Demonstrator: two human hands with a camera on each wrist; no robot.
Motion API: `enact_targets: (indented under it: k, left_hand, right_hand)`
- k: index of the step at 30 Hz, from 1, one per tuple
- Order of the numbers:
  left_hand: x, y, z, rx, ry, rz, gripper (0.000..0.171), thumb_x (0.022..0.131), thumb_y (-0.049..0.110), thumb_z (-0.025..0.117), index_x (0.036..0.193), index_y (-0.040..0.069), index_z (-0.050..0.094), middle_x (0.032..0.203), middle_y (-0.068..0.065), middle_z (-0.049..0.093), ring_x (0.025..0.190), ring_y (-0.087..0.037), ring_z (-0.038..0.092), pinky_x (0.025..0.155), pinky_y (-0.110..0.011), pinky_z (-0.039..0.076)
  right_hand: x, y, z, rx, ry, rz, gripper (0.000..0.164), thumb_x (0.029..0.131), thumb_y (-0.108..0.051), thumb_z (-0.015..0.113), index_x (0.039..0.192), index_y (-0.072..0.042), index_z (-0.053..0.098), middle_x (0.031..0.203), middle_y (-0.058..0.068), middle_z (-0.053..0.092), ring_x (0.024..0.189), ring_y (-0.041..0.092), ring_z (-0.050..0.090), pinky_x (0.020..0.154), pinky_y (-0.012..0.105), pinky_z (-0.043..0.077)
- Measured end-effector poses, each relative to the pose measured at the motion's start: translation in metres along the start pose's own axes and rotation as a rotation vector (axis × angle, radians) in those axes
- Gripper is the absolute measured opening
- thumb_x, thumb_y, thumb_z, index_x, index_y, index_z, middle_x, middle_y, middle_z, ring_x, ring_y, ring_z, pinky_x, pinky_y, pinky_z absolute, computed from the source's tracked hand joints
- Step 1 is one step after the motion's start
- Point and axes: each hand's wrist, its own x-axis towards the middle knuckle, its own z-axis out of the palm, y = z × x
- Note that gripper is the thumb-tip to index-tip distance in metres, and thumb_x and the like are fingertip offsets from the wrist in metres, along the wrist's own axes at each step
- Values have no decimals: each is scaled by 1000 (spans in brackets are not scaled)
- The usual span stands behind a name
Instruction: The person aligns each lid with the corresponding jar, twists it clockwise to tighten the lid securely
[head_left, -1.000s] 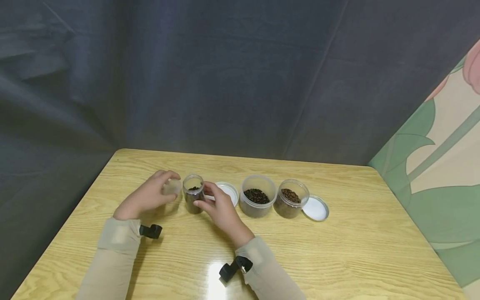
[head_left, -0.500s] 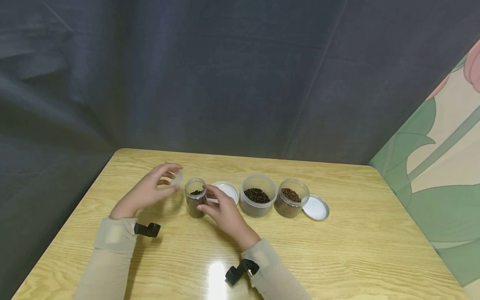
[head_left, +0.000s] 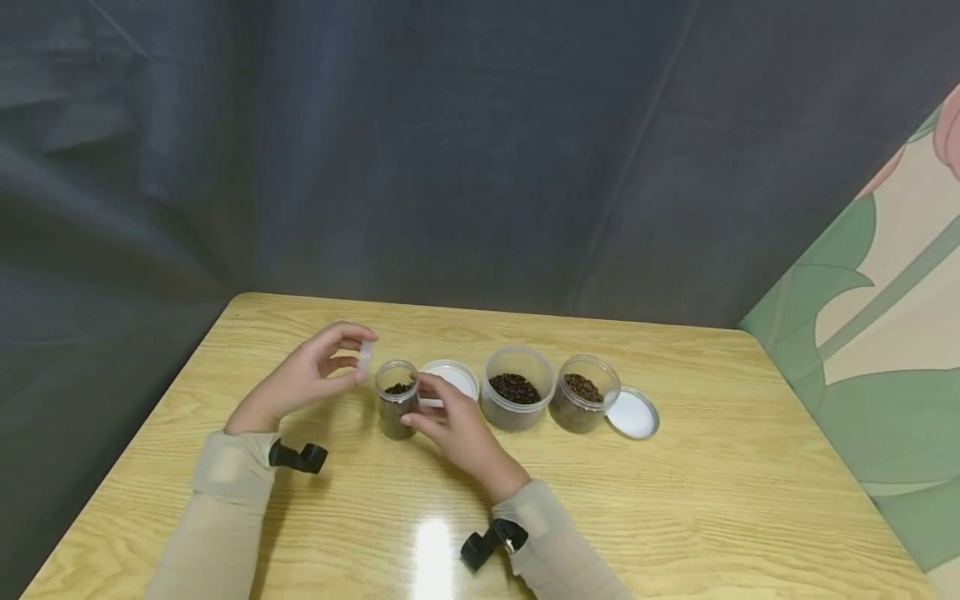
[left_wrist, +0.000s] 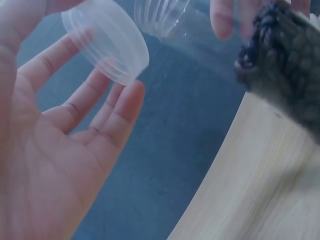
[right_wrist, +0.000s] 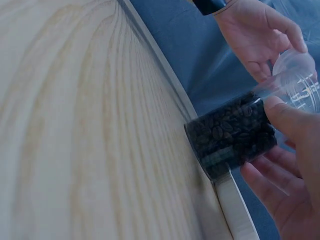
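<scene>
A translucent plastic screw lid is pinched between the thumb and fingers of my left hand, tilted on its edge; its threaded rim shows in the left wrist view. Just right of it, my right hand grips a clear jar from the side. Dark coffee beans fill the lower part of that jar, and its mouth is uncovered. Lid and jar are apart, with a small gap between them. The jar is upright; I cannot tell whether its base touches the table.
A white lid lies behind my right hand. Further right stand a translucent tub of dark beans and an open jar of browner beans. Another white lid lies beyond on the wooden table. A dark curtain hangs behind.
My left hand has lifted the translucent lid up and turned it on edge. The jar in my right hand has shifted slightly right and toward me. The other containers stay put.
</scene>
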Motion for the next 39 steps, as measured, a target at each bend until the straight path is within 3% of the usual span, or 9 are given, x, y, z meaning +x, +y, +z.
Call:
enact_targets:
  k: [10, 17, 22, 30, 39]
  left_hand:
    - [2, 6, 7, -134, -4, 65, 49, 87, -16, 68, 129, -6, 47, 128, -4, 52, 119, -11, 55, 99, -21, 49]
    - [5, 7, 9, -284, -12, 184, 54, 83, -23, 67, 128, 1, 48, 130, -1, 51, 124, -12, 53, 99, -22, 50]
    - [7, 7, 13, -373, -37, 214, 56, 83, -19, 70, 126, 10, 50, 130, -1, 50, 125, -13, 53, 102, -25, 49]
    - [10, 3, 20, -378, -57, 212, 47, 81, -20, 72, 116, -7, 42, 127, -8, 50, 123, -17, 56, 100, -26, 51]
    - [10, 5, 25, -310, -77, 120, 39, 83, -14, 76, 105, -4, 45, 127, -8, 50, 127, -15, 57, 102, -27, 51]
  right_hand:
    - [-6, 4, -5, 4, -23, -14, 58, 93, -10, 75, 144, -1, 50, 137, 14, 59, 125, 27, 59, 100, 28, 52]
    - [-9, 8, -7, 10, -11, -51, 58, 91, -7, 76, 143, -2, 51, 137, 14, 60, 124, 28, 59, 99, 31, 53]
    - [-10, 10, -7, 12, -13, -61, 58, 91, -8, 76, 143, -2, 51, 136, 14, 60, 124, 28, 59, 99, 33, 54]
    - [-11, 12, -7, 34, -19, -78, 59, 91, -7, 76, 144, -1, 51, 138, 17, 58, 124, 30, 59, 99, 35, 54]
    - [-12, 13, -7, 46, -12, -81, 58, 90, -7, 77, 143, -3, 52, 137, 14, 59, 122, 29, 60, 99, 36, 54]
